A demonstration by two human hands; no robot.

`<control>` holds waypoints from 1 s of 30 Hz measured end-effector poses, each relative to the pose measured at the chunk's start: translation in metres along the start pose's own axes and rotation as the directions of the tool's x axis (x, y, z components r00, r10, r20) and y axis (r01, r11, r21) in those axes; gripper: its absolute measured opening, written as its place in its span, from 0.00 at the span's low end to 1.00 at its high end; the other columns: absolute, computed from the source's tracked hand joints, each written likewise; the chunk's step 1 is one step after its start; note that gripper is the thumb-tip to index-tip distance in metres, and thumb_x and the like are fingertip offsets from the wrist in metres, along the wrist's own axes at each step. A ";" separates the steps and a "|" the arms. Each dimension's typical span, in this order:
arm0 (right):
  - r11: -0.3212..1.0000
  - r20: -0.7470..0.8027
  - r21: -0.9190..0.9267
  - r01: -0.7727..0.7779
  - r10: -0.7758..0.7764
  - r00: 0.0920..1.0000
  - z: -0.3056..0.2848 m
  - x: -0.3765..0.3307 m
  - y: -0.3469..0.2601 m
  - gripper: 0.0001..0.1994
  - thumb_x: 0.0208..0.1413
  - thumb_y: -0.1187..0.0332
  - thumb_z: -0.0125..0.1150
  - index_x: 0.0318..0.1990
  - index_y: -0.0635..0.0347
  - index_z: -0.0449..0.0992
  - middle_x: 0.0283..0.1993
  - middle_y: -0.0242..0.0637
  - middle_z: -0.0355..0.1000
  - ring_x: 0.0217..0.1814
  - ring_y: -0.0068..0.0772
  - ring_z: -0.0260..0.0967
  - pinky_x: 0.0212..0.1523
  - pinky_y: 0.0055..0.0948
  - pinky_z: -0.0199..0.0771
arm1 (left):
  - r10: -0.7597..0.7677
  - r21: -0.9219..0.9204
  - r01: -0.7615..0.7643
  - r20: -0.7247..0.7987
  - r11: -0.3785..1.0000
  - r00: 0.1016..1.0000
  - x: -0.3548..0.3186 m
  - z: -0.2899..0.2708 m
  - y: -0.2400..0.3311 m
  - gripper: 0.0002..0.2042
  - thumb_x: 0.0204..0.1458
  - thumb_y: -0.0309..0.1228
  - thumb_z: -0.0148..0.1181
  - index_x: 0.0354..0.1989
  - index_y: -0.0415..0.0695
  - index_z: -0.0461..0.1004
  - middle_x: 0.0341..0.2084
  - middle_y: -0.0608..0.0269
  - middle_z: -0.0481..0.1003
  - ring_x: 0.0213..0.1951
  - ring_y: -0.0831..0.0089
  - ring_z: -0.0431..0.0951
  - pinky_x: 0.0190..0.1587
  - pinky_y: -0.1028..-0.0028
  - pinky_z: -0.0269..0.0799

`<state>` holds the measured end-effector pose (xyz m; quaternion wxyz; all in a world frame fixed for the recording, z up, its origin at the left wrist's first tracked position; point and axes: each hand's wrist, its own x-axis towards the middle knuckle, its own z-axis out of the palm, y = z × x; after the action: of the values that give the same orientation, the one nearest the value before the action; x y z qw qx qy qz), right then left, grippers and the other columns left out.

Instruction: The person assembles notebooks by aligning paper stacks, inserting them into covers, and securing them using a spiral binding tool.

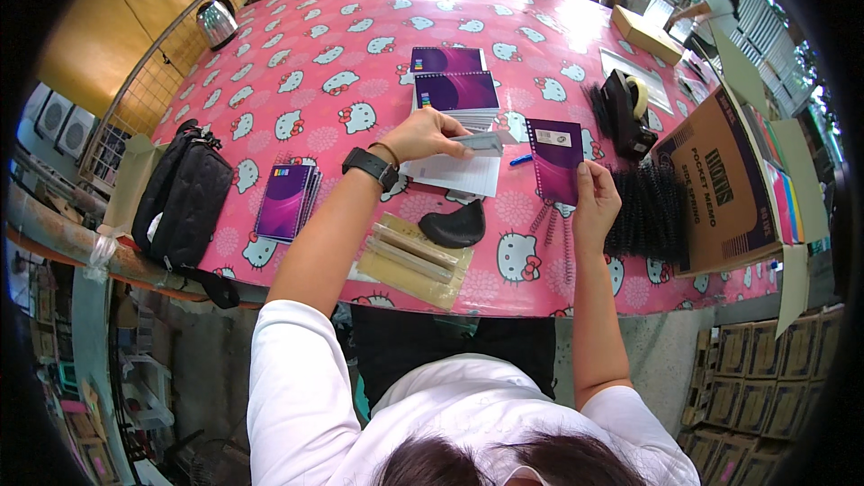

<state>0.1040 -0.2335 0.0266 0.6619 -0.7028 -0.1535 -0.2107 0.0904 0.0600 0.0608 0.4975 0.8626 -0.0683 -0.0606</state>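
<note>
My left hand [430,137], with a dark watch on its wrist, pinches a thin grey-white stack of paper [483,143] between thumb and fingers. Beneath it lies a white ruled paper pad [463,175]. My right hand [596,202] grips the lower right corner of a purple notebook cover [555,162], which has a white label and holes along its left edge. Just beyond my left hand, purple spiral notebooks [456,92] are stacked. A blue pen [520,160] lies between the paper and the cover. Loose spiral coils [567,238] are below the cover.
Nearer me are a black pouch [453,224] and a tan board with clear strips [416,261]. At left lie more notebooks [286,202] and a black bag [184,198]. Rightward are a tape dispenser [627,117], black coils [643,216] and a cardboard box [720,184]. A kettle [217,22] stands far left.
</note>
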 end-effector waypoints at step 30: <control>0.987 0.007 0.113 -0.114 0.114 0.994 -0.001 -0.010 0.003 0.07 0.60 0.70 0.59 0.40 0.66 0.77 0.34 0.25 0.72 0.36 0.13 0.64 0.38 0.15 0.65 | 0.274 0.242 -0.157 -0.589 0.957 0.760 0.002 -0.012 -0.007 0.19 0.59 0.43 0.53 0.44 0.36 0.74 0.31 0.42 0.78 0.36 0.53 0.80 0.39 0.61 0.72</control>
<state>0.0970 -0.2344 0.0192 0.7115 -0.6719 -0.1251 -0.1634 0.0952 0.0729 0.0605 0.4168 0.8620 -0.0064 0.2885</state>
